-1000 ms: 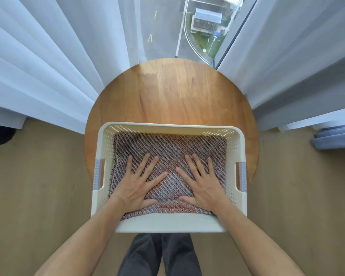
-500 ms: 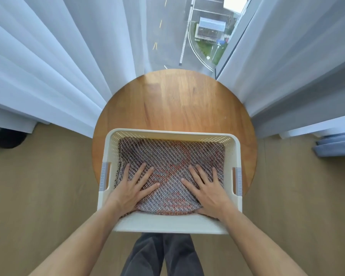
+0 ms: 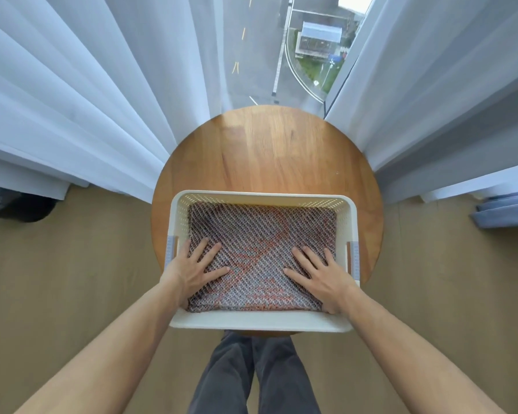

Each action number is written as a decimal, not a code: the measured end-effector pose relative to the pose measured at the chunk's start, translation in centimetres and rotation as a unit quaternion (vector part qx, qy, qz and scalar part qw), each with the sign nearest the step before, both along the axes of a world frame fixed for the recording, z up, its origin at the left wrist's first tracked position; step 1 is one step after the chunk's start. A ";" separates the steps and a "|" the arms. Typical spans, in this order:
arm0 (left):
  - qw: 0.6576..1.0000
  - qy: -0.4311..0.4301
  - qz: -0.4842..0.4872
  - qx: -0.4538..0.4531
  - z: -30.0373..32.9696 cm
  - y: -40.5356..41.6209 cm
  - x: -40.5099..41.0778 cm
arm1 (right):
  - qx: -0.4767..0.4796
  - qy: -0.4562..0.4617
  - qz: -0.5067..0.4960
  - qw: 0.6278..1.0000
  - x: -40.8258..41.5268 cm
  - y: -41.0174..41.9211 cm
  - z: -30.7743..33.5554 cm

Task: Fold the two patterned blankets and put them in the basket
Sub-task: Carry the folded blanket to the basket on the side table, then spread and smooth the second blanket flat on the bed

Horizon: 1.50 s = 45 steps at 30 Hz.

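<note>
Two hands are laid flat in the lower middle of the frame, and the last step of the task appears to be in hand: the pressing down of folded cloth inside the basket (image 3: pixel 263 197). A round wooden table (image 3: pixel 266 156) fills the centre of the frame, and the basket is set on its near edge, overhanging slightly toward the person. One patterned blanket (image 3: pixel 260 240) is seen folded inside, filling nearly the whole floor of the basket; whether a second blanket lies beneath it cannot be told. The left hand (image 3: pixel 192 270) is spread palm down on the lower left corner of the blanket, beside the left wall. The right hand (image 3: pixel 320 276) is spread likewise at the lower right, its heel close to the near corner. Nothing is gripped by either hand: fingers are splayed and pressed on the cloth. Next, it is judged, only a lifting away of both hands is called for, without the fold being dragged.
</note>
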State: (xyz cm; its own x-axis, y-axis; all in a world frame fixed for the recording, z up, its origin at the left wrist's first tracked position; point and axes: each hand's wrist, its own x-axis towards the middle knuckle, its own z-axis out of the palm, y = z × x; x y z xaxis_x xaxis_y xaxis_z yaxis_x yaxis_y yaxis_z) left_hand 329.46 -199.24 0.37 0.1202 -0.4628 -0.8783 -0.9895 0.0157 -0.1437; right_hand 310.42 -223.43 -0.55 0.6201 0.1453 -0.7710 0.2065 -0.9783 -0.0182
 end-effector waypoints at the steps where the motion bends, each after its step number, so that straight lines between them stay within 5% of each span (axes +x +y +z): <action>1: 1.000 -0.016 0.007 -0.010 -0.7 0.1 -0.5 | -0.007 -0.010 -0.012 1.000 -0.1 0.3 -0.4; 8: 0.995 -0.078 0.040 -0.043 -3.3 0.6 -2.1 | -0.044 -0.060 -0.064 0.995 -1.1 1.9 -2.9; 14: 0.994 0.067 0.038 -0.072 0.6 0.1 -2.0 | -0.018 -0.060 -0.144 0.988 -1.8 1.8 0.0; 18: 0.994 0.067 0.082 -0.024 1.9 0.4 -2.9 | -0.025 -0.019 -0.204 0.978 -1.3 2.8 1.7; 22: 0.985 0.063 0.140 -0.083 4.2 -2.4 -4.1 | 0.009 -0.103 -0.290 0.952 -1.2 4.3 4.8; 29: 0.945 0.091 0.178 -0.258 12.7 -9.0 -6.4 | -0.028 -0.202 -0.538 0.818 -4.3 6.7 12.8; 36: 0.923 0.131 0.013 -0.362 21.7 -16.0 -13.3 | -0.111 -0.269 -0.706 0.646 -14.6 7.6 21.0; 45: 0.879 0.204 -0.254 -0.347 27.4 -16.8 -37.6 | -0.220 -0.271 -0.838 0.420 -36.2 16.6 27.2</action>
State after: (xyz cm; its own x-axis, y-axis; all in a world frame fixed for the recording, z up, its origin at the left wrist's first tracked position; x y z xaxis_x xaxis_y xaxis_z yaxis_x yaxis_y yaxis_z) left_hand 291.86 -216.07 27.79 -0.5172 -0.8070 -0.2850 -0.8512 0.5199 0.0724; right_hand 274.17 -206.86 26.65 -0.3305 -0.9277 -0.1734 -0.9214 0.3569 -0.1537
